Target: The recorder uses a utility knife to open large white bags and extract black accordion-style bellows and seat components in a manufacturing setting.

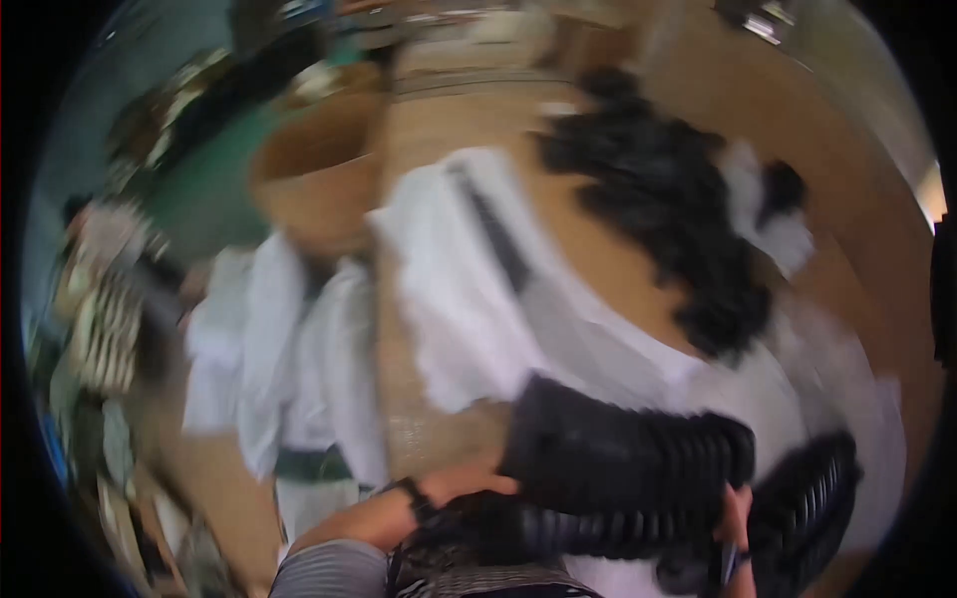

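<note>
A long black stack of thin, ribbed pieces [623, 444] lies crosswise in front of me, blurred by motion; I cannot tell its exact kind. My left hand [490, 483], with a black watch on the wrist, grips its left end, the fingers partly hidden by it. At the lower right end my right hand [736, 513] is closed on the stack, a dark band round its wrist. A similar black ribbed bundle [807, 498] lies to the right, and more dark ribbed pieces show beneath the held stack.
White sheeting [459, 289] with a dark strip spreads over the brown table [419, 130]. Loose black pieces [668, 199] are heaped at the far right. Left of the table stand a brown round bin [319, 189] and hanging white cloths or bags [269, 349].
</note>
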